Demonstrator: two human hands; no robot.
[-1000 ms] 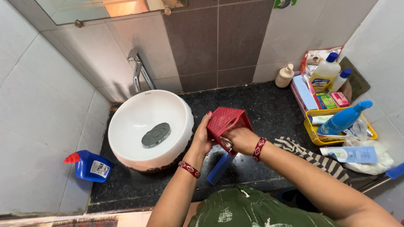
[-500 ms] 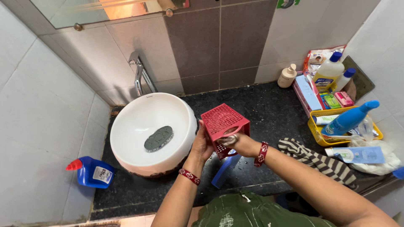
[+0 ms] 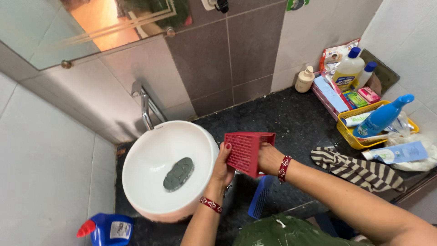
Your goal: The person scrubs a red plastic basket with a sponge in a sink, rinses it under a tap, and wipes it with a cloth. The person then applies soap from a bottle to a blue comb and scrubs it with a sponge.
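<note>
Right now your left hand (image 3: 223,166) grips the small red perforated plastic basket (image 3: 248,150) by its near left edge, fingers closed on the wall, thumb toward you. Your right hand (image 3: 269,158) is pressed to the basket's right side; its fingers go behind or inside the basket, so you cannot tell from this view whether they are closed on anything in there or merely bracing the wall. The basket is tipped on its side, held up between both hands just above the black speckled stone counter (image 3: 291,118), right beside the round white basin (image 3: 154,168).

Judging by that, the handling of the basket looks mid-way: it is up off the counter and turned, not set down anywhere, and no water is visible from the chrome tap (image 3: 144,107). Whether its inside is clean is hidden from you.

Below your hands, a blue plastic comb (image 3: 260,197) lies flat on the counter, untouched. To the right a striped brown-and-cream cloth (image 3: 357,168) lies crumpled, well apart from your hands. Farther right, a yellow plastic tray (image 3: 350,136) holds a tilted blue bottle (image 3: 380,117), with more bottles and packets against the wall. A blue bottle with a red cap (image 3: 107,229) sits low at the left.
</note>
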